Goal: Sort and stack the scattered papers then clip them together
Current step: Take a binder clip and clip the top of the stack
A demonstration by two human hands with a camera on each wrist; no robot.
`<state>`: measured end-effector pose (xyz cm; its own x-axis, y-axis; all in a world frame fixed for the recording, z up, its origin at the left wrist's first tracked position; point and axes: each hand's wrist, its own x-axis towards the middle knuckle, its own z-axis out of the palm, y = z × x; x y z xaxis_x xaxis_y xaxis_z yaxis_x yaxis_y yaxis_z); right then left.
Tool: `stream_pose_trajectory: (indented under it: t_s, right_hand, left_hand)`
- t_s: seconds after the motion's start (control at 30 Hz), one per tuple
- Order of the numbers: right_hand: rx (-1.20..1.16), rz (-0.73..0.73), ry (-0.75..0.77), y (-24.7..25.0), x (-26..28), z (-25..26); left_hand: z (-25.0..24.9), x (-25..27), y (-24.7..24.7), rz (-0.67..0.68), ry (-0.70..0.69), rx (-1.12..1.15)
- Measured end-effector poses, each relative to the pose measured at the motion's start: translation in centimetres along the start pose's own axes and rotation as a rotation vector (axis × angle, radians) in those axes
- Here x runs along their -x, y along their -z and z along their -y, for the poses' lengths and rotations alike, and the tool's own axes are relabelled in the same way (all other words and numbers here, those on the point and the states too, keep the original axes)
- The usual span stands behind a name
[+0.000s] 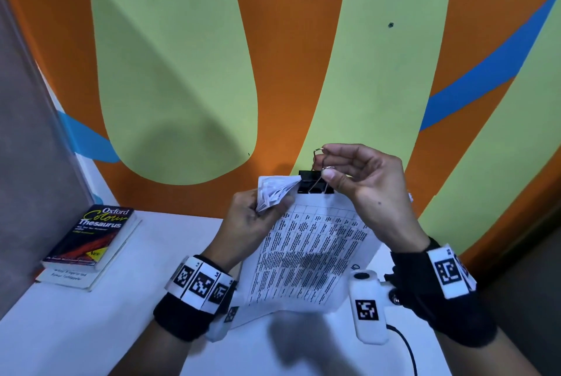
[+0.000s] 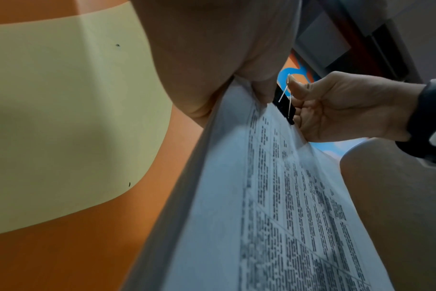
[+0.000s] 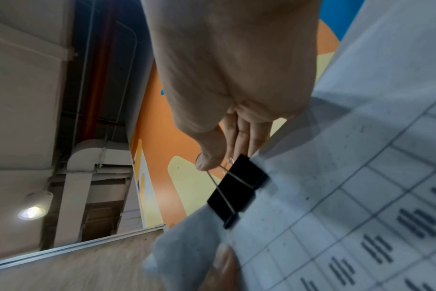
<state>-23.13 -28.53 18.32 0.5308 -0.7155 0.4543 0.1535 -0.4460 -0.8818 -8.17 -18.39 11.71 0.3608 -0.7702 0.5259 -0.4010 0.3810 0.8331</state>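
My left hand point(image 1: 258, 220) pinches the paper stack point(image 1: 309, 257) at its top left corner, sheets fanned and curled there. My right hand point(image 1: 364, 184) is clamped on the wire levers of the black binder clip point(image 1: 315, 182), thumb and fingers squeezing them. The clip sits on the top edge of the stack, which I hold up in the air above the white desk point(image 1: 91, 324), tilted toward me.

Handling — paper is light and floppy, sags from wherever it's held, and loose sheets slide against each other, so I'd keep the grip near the top edge, close beside the clip. The clip is stiff and springy; its levers look thin and could slip off my fingertips. The fanned corner likely isn't fully caught in the clip mouth — a risk of uneven binding.

Desk is smooth white. A thesaurus point(image 1: 97, 233) lies on another book at the left, well apart from the stack. The wall point(image 1: 182, 71) behind is orange with pale green shapes and blue stripes.
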Motion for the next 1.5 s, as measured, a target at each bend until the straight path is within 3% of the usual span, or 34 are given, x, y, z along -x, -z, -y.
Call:
stream_pose_trajectory:
  t_s: [0.13,0.3,0.4,0.77,1.03,1.13,1.2,1.37,1.5]
  right_hand:
    - [0.139,0.094,-0.044,0.8,-0.4,0.2]
    - [0.133,0.276,-0.157,2.5,-1.3,1.3]
    - [0.233,0.343,-0.147,2.5,-1.8,2.2]
    - [0.355,0.327,-0.086,1.4,-2.8,1.9]
    - [0.323,0.296,-0.031,0.9,-1.9,0.6]
    - [0.396,0.305,0.02,0.6,-1.6,0.3]
    - [0.401,0.311,-0.023,0.7,-1.7,0.6]
    - [0.229,0.343,-0.069,1.0,-1.7,1.4]
    - [0.368,0.355,-0.081,0.5,-2.0,1.2]
  left_hand:
    - [-0.4,0.1,-0.2,0.027,0.025,-0.001]
    - [0.9,-0.3,0.1,0.033,0.129,0.047]
    - [1.4,-0.8,0.3,0.04,0.164,0.061]
    - [0.3,-1.4,-0.8,-0.177,0.083,0.156]
    - [0.6,-1.2,-0.8,-0.251,0.026,0.168]
    - [1.0,-1.1,-0.7,-0.264,0.023,0.174]
    - [1.1,-1.1,-0.5,-0.261,0.037,0.183]
    - [1.3,-1.4,0.4,-0.231,0.052,0.152]
    - [1.3,-1.1,0.4,-0.221,0.059,0.146]
